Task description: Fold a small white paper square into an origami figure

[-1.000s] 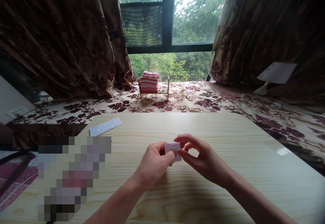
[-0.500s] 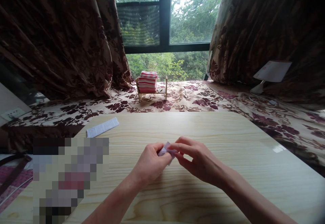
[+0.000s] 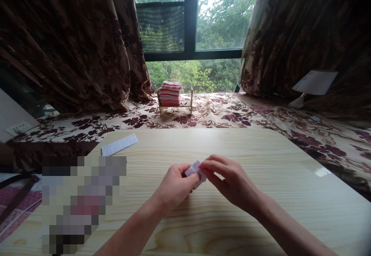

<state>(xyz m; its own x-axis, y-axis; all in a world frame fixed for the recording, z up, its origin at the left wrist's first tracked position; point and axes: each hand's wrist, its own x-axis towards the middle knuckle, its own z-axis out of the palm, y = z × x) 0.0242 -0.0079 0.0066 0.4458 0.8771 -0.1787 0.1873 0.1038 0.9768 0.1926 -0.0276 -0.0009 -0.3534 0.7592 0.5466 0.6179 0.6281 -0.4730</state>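
The left hand (image 3: 174, 186) is holding one small paper (image 3: 192, 168) between its thumb and bent fingers, which are closing around its left side. The right hand (image 3: 234, 176) is showing a narrow gap between thumb and forefinger; its fingers are touching the right side of the paper, but whether they are pinching it, I cannot tell. The paper is looking pale lilac and folded, and it is tilting above the middle of the tabletop (image 3: 232, 144). One whitish strip (image 3: 119, 145) with faint lines is lying near the far left edge, well apart from both hands. Behind, on flowered cloth (image 3: 214, 109), one small stand (image 3: 191, 102) is carrying one pile (image 3: 170, 93) of pink-and-white striped fabric. One lamp (image 3: 314, 82) is standing farther right.
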